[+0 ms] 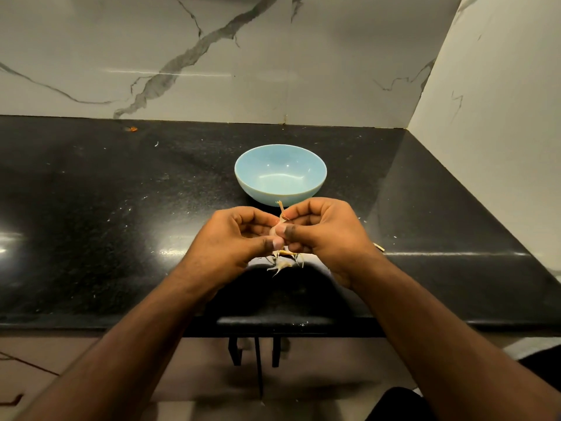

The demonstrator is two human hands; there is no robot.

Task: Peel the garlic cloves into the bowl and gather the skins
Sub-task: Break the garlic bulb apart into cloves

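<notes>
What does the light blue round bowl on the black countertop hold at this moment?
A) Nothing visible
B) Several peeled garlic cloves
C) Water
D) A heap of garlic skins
A: the inside of the light blue round bowl shows only bare glaze, while both hands pinch the garlic clove in front of it and loose skins lie on the black countertop.

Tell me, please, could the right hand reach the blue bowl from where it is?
Probably yes: the blue bowl sits just beyond the right hand with nothing between, though that hand is pinching the garlic clove.
</notes>
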